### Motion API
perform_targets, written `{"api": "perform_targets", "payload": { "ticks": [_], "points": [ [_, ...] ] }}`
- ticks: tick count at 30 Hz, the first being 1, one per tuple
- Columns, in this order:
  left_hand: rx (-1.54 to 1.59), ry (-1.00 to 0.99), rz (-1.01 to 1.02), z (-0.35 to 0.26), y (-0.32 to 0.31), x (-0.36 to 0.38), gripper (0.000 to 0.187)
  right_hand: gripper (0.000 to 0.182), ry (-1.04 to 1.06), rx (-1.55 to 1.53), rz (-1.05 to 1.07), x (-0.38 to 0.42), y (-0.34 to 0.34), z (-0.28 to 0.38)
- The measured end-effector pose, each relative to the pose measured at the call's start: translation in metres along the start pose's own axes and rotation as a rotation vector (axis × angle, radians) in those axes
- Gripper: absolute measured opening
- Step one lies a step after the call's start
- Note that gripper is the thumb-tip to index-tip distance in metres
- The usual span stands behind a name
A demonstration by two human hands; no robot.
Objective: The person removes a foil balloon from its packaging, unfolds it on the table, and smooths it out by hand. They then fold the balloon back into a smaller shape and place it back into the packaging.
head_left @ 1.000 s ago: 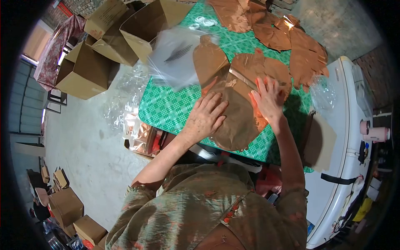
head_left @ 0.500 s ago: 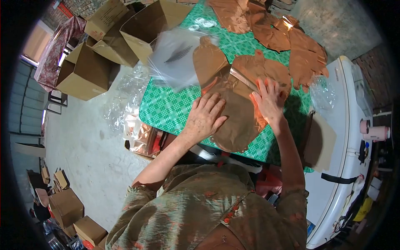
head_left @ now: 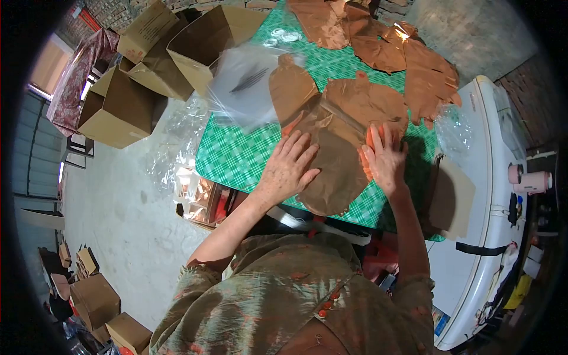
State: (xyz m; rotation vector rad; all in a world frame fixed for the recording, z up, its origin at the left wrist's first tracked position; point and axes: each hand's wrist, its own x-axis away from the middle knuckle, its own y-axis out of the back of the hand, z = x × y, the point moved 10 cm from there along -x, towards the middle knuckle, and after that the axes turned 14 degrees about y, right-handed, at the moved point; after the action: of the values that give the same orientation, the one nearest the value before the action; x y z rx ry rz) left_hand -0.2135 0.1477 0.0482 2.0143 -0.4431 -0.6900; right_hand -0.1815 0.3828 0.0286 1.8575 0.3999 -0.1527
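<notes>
A flat copper-coloured foil balloon [head_left: 340, 171], uninflated and with rounded lobes, lies on the green checked tablecloth [head_left: 236, 154]. My left hand [head_left: 289, 165] rests palm down on its left edge, fingers stretched and apart. On the opposite edge, my right hand [head_left: 384, 157] presses with spread fingers beside an orange-lit fold. A raised crease runs diagonally across the foil between the hands. Just beyond my left hand is a stack of clear plastic bags [head_left: 242, 89], partly under one lobe.
More copper foil pieces [head_left: 426, 77] lie at the table's far right. Open cardboard boxes [head_left: 118, 109] stand at the left. Small white rings [head_left: 284, 36] sit at the back, crumpled clear plastic [head_left: 454, 124] at the right edge. A white appliance [head_left: 473, 236] stands on the right.
My right hand has slid slightly toward me along the foil's edge. The crease has lost its bright shine and looks flatter. My left hand has stayed nearly in place.
</notes>
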Motion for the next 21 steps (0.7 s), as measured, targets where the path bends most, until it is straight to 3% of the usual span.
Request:
{"api": "perform_targets", "payload": {
  "ticks": [3,6,9,11,12,15,18,21],
  "points": [
    [-0.003,0.008,-0.005,0.002,0.0,0.001,0.057,0.063,0.017,0.105,-0.151,-0.01,0.015,-0.012],
    [0.03,-0.001,-0.023,-0.004,0.005,-0.002,0.059,0.049,-0.052,0.107,-0.167,-0.029,0.006,-0.063],
    [0.031,-0.019,-0.038,-0.005,0.006,-0.002,0.061,0.031,-0.2,0.086,0.13,-0.045,-0.045,-0.136],
    [0.022,-0.034,-0.045,-0.008,0.01,-0.002,0.061,0.026,-0.216,0.094,0.037,-0.053,-0.074,-0.182],
    [0.029,-0.033,-0.048,-0.008,0.012,-0.002,0.06,0.025,-0.218,0.096,-0.01,-0.056,-0.067,-0.192],
    [0.041,-0.031,-0.063,-0.008,0.016,-0.001,0.058,0.045,-0.267,-0.083,0.356,-0.072,-0.074,-0.209],
    [0.033,-0.038,-0.075,-0.008,0.017,0.001,0.054,0.052,-0.47,-0.022,0.22,-0.077,-0.055,-0.222],
    [0.031,-0.026,-0.059,-0.006,0.014,0.0,0.051,0.046,-0.368,-0.045,0.229,-0.085,-0.063,-0.213]
  ]
}}
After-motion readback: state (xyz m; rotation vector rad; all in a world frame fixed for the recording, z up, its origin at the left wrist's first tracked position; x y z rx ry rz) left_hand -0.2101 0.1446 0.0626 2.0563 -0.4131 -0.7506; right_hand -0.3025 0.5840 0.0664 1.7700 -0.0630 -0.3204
